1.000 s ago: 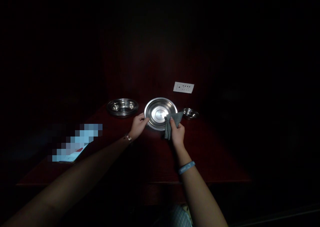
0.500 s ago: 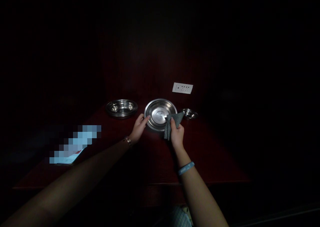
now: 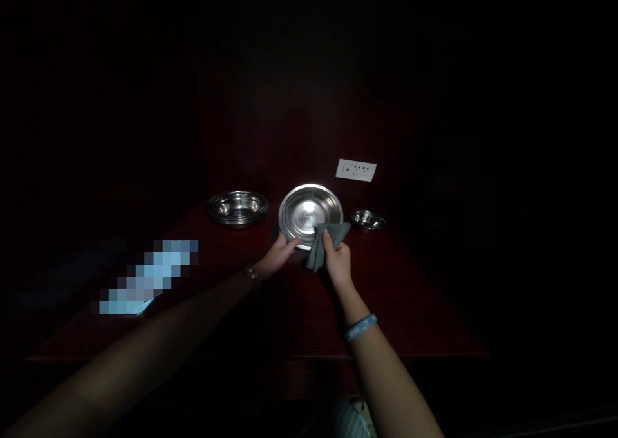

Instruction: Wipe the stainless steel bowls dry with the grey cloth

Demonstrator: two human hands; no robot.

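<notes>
A shiny steel plate (image 3: 305, 209) is tilted up toward me above the dark red table (image 3: 410, 309). My left hand (image 3: 279, 256) grips its lower left rim. My right hand (image 3: 337, 262) is closed on a grey-green cloth (image 3: 321, 245), pressing it against the plate's lower right rim. A bracelet sits on my left wrist and a blue band on my right wrist.
A stack of steel bowls (image 3: 237, 207) stands left of the plate. A small steel bowl (image 3: 367, 219) stands to its right. A white socket panel (image 3: 356, 169) is on the dark wall behind. A blurred light blue item (image 3: 145, 277) lies at the table's left.
The plate has been lifted and tilted toward me. My left hand slid from the left rim to the lower rim. The cloth moved down to the lower right rim.
</notes>
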